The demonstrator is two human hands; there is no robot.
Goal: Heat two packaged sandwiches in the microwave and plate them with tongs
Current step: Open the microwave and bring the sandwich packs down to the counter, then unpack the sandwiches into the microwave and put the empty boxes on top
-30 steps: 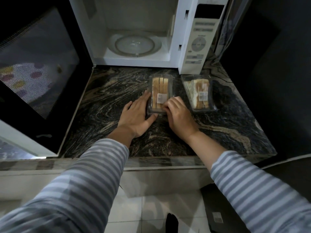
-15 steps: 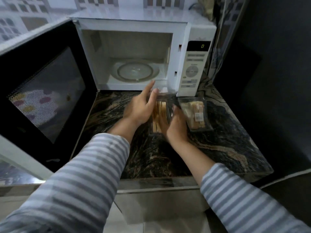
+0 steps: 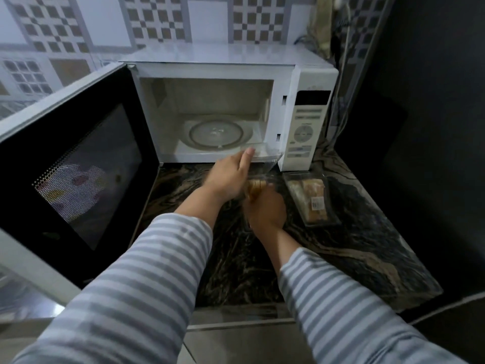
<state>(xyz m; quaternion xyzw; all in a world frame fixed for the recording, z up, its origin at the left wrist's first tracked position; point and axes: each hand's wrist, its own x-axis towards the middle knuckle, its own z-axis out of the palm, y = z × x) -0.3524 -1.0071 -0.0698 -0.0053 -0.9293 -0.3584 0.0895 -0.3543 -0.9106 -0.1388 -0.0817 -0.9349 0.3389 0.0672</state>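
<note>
A white microwave (image 3: pixel 304 82) stands open at the back of the dark marble counter (image 3: pixel 354 245), its glass turntable (image 3: pixel 220 134) bare. In front of it lies a clear sandwich pack with its lid (image 3: pixel 265 160) swung up toward the oven. My left hand (image 3: pixel 228 177) holds that lid up. My right hand (image 3: pixel 265 208) grips the pack's near end, where the sandwich (image 3: pixel 254 187) shows between my hands. A second sandwich pack (image 3: pixel 312 200), closed and labelled, lies flat just to the right.
The microwave's black door (image 3: pixel 76 174) swings far out to the left over the counter edge. A dark wall closes the right side. Cables (image 3: pixel 341 122) hang behind the microwave's control panel (image 3: pixel 304 130). Tiled wall behind.
The lid of the left pack has been lifted open by my left hand while my right hand holds the base. The camera has tilted up, showing more of the microwave.
</note>
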